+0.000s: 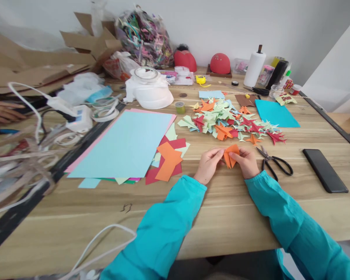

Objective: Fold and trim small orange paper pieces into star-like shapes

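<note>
Folded paper [231, 150], long axis twelve-to-six, lies two o'clock from left hand [208, 164], ten o'clock from nearer right hand [246, 161]; both nearly closed, pinching it

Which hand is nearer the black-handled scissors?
Right. The right hand is just left of the scissors; the left hand is farther left, beyond the folded orange paper.

sheets [125, 144] lie centre left; folded paper [230, 150] right of centre, before the paper figures [223, 112]; scissors [268, 157], then a phone [325, 170], farther right.
</note>
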Action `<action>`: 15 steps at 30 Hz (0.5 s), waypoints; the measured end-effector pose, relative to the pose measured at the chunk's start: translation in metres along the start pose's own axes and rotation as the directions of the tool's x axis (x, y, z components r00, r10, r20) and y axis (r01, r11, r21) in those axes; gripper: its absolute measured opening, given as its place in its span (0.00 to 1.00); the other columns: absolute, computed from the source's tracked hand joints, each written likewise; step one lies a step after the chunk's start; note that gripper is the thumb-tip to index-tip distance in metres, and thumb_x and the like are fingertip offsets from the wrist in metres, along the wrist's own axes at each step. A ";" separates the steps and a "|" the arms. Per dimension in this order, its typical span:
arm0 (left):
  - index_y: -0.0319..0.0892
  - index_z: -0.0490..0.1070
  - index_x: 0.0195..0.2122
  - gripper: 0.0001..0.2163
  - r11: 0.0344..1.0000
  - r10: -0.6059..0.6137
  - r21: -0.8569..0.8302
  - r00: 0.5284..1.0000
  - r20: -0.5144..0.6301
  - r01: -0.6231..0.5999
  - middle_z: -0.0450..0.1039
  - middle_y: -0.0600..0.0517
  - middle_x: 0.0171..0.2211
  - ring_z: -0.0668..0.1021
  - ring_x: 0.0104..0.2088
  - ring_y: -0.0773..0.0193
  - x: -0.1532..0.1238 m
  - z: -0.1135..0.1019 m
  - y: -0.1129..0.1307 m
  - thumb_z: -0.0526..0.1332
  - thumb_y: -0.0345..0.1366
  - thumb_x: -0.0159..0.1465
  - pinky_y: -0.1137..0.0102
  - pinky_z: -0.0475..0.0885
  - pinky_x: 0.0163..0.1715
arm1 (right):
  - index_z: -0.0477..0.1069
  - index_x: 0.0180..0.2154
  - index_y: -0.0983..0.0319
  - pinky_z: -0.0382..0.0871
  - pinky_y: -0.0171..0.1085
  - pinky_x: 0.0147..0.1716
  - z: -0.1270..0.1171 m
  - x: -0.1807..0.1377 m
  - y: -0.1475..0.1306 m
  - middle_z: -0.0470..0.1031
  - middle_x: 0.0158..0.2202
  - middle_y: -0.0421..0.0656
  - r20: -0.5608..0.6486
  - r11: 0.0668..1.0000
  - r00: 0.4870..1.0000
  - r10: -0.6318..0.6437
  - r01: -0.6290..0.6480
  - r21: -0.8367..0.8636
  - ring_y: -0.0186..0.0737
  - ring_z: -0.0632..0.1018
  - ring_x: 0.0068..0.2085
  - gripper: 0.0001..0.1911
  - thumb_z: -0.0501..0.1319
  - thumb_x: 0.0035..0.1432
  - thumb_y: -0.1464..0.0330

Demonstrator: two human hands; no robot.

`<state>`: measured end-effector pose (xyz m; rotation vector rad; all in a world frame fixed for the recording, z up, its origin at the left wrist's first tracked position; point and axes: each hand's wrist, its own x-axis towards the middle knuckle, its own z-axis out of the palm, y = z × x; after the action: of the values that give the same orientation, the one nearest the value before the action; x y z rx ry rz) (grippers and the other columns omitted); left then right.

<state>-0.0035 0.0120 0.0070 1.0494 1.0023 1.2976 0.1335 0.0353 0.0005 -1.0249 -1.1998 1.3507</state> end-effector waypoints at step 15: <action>0.39 0.76 0.32 0.11 0.960 0.158 0.248 0.982 -0.099 -0.129 0.75 0.48 0.33 0.75 0.34 0.63 -0.001 0.002 -0.001 0.64 0.41 0.52 0.70 0.70 0.35 | 0.74 0.28 0.61 0.69 0.37 0.31 0.000 -0.001 -0.002 0.76 0.24 0.39 0.068 1.000 0.998 -0.012 0.012 -0.002 0.36 0.75 0.27 0.11 0.69 0.38 0.63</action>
<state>-0.0014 0.0108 0.0067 1.2611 1.2150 1.3933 0.1336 0.0342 0.0029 -0.9791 -1.2569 1.3848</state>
